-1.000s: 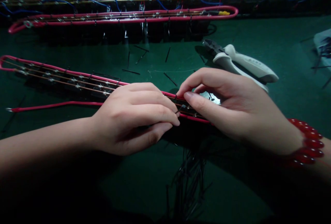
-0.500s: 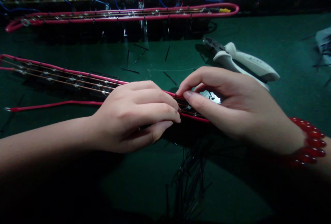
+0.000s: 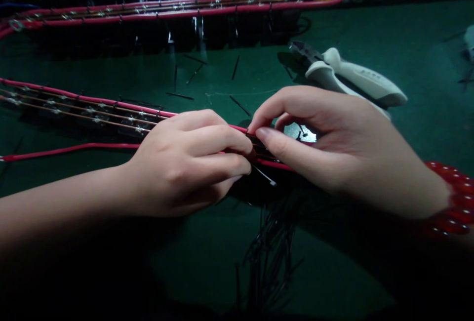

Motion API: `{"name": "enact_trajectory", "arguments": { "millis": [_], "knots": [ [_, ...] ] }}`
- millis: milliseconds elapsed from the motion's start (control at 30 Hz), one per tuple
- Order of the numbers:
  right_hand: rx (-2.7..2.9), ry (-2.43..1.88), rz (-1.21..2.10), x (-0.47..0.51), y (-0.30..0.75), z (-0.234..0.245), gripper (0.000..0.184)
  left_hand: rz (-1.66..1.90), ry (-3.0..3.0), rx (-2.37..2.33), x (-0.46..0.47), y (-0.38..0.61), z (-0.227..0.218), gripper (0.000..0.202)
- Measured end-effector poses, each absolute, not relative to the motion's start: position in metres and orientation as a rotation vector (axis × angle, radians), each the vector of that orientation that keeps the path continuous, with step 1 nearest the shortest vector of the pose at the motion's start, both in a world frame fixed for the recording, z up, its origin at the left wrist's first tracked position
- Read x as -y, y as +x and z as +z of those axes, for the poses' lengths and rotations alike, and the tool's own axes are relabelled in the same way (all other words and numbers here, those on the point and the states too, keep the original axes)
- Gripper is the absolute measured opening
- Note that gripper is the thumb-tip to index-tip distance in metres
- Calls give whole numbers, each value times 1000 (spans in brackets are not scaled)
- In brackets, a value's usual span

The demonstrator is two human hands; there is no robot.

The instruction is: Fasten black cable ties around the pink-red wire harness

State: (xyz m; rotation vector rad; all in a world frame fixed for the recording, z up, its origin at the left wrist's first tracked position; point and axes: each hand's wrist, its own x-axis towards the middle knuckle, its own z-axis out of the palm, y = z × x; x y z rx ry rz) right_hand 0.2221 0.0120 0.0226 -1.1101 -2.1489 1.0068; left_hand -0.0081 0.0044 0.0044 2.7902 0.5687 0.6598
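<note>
Since the earlier frames a short length of black cable tie point(image 3: 265, 177) has come out from under the left fingertips, its pale tip now poking toward the near edge of the table point(image 3: 425, 64); both hands have otherwise hardly shifted. Left hand point(image 3: 188, 163) lies curled over the wire strip point(image 3: 96, 108), fingers point(image 3: 225, 165) clenched on the tie where it crosses the red wire. Right hand point(image 3: 333, 148) meets it from the other side, thumb and forefinger pinched together on the strip just beside the left fingertips, with a red bead bracelet point(image 3: 454, 202) at the wrist. Whether the tie is already through its own head is hidden by the fingers. White-handled cutters point(image 3: 355, 81) lie just behind the right hand, a loose heap of spare ties point(image 3: 270, 252) sits in front of the strip, and more wired strips point(image 3: 185, 7) run along the back. As I judge it, the hold is the weak point: the tail is thin and slick, so a slackened pinch could let it slide back out, and a pull made off-line could cinch it crooked or drag the thin copper wires out of place. The heap below could also snag the free end.
</note>
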Motion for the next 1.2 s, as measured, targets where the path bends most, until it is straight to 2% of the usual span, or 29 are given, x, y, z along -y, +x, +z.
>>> {"name": "enact_trajectory", "arguments": {
  "millis": [300, 1200],
  "knots": [
    [2196, -1152, 950, -9, 222, 23, 5, 698, 2818, -523, -4, -8, 3, 7],
    [2207, -1149, 964, -11, 222, 24, 7, 676, 2833, -553, -3, -9, 3, 8]
  ]
}}
